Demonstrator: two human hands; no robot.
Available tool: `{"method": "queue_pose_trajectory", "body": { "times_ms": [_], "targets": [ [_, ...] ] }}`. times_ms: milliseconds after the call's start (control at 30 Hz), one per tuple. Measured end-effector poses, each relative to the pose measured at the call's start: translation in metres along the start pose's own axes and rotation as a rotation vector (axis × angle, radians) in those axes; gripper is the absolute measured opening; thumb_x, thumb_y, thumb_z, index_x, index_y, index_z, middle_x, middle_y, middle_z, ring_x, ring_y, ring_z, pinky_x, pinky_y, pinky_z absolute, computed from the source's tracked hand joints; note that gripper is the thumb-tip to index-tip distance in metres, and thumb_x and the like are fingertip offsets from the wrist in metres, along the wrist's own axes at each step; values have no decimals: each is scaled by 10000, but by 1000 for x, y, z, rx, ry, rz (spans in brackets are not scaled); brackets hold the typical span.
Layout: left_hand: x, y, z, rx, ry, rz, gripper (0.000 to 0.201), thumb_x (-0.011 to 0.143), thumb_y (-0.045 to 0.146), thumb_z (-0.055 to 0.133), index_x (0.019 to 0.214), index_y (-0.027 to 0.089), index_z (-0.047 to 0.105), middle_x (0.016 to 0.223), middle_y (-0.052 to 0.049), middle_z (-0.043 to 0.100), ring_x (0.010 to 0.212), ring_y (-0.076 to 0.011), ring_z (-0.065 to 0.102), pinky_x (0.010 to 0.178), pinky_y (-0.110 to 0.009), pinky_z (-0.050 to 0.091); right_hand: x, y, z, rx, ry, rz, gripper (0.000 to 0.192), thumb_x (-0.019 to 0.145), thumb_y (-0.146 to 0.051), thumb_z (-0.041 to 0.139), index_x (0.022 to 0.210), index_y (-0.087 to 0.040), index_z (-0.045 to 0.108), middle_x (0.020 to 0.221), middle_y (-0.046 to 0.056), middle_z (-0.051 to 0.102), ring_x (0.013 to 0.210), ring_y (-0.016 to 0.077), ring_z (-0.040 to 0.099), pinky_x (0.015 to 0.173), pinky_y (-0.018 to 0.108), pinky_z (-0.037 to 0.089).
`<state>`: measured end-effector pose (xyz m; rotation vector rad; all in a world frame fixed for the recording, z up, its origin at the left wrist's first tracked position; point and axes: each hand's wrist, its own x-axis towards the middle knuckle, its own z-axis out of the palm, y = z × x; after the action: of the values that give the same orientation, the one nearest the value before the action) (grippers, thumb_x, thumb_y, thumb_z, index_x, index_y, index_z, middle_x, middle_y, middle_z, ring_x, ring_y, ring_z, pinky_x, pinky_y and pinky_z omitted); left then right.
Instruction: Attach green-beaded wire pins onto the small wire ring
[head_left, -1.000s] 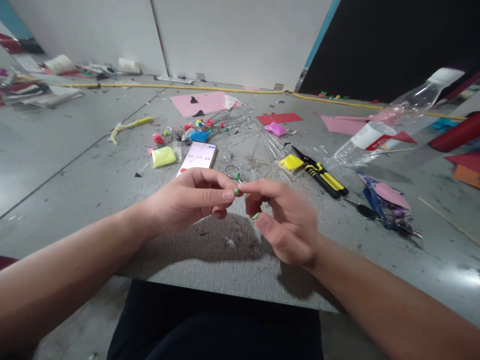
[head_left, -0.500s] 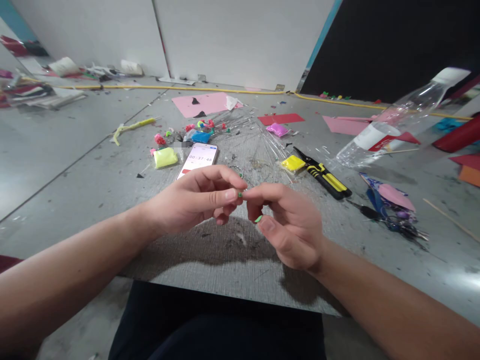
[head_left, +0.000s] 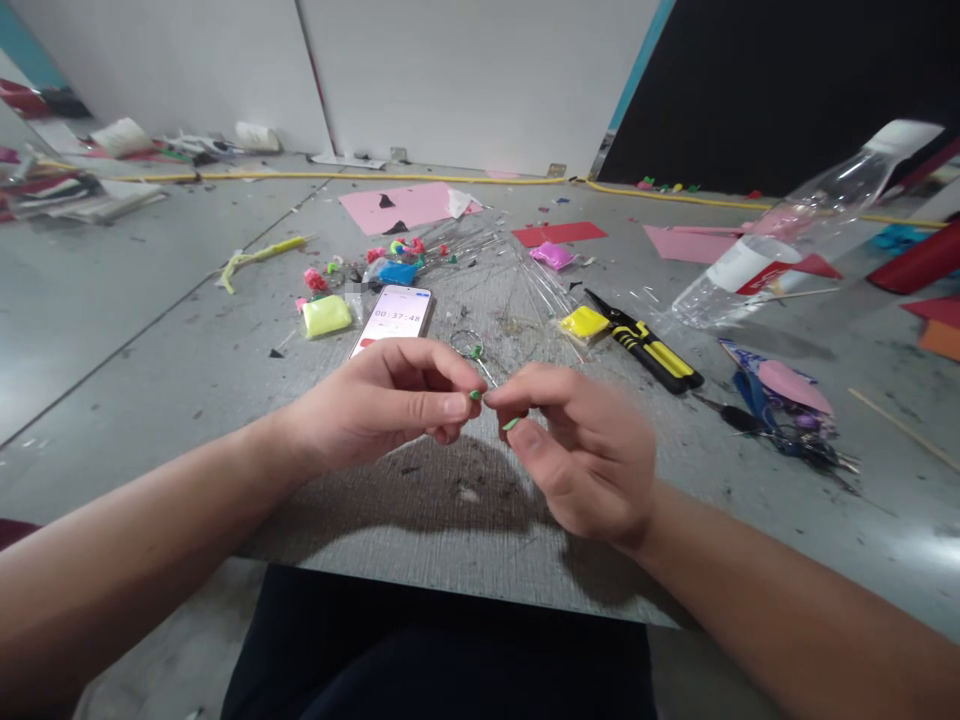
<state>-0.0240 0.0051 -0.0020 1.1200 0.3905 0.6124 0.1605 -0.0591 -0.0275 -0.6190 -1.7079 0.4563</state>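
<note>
My left hand (head_left: 382, 400) and my right hand (head_left: 585, 450) meet fingertip to fingertip above the grey table (head_left: 187, 350). Between them sits a tiny green clay piece (head_left: 475, 396), pinched by my left thumb and forefinger and touched by my right forefinger. A second green bit (head_left: 511, 424) clings to my right thumb tip. Just behind the fingers lies a small wire ring (head_left: 466, 344) on the table.
A phone (head_left: 394, 316) showing a timer lies behind my left hand, with a yellow-green clay pack (head_left: 326, 315) beside it. Yellow clay (head_left: 583, 323), black-and-yellow pliers (head_left: 645, 345), a lying plastic bottle (head_left: 787, 235), scissors (head_left: 780, 435), pink and red paper and clear wrap surround them.
My hands have stayed together, shifting only slightly. My right thumb with its green bit has risen closer to the pinched piece.
</note>
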Motion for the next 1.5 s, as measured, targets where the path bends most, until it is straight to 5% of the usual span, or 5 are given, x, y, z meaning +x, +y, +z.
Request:
{"method": "queue_pose_trajectory", "body": {
  "times_ms": [1500],
  "targets": [
    [-2,-1,-2,222,-30,33,102,713,272,855,740,190,800,619,-33,686,613,-139,632,632,-273,550,3,-8,2,-231,-34,-70,97,890,-158,580,805,-205,574,634,-20,622,516,92,523,486,231,430]
  ]
}}
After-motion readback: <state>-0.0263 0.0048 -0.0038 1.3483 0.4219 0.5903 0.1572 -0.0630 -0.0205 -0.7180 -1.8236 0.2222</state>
